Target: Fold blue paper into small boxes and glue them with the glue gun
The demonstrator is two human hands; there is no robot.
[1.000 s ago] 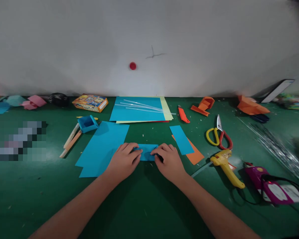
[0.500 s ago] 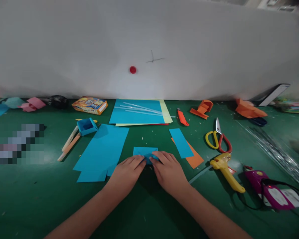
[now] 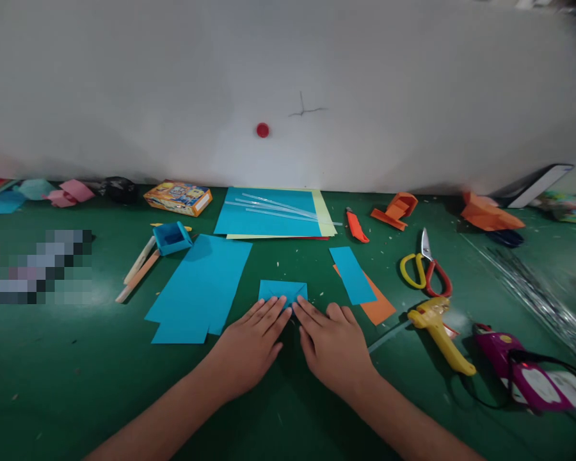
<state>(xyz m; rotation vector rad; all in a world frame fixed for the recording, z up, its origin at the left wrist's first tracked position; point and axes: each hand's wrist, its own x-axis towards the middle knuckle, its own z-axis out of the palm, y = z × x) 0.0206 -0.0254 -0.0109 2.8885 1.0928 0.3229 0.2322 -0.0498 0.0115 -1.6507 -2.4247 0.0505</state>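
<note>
Straighter than half a second ago, the left hand [image 3: 252,346] and right hand [image 3: 336,346] lie flat-fingered on the small blue folded-paper rectangle [image 3: 283,288].
Neither grip pinches; both press its near side onto the green worktop [image 3: 283,416], right of the large blue notched paper [image 3: 199,282]. Even outward strokes should keep creases crisp.
</note>
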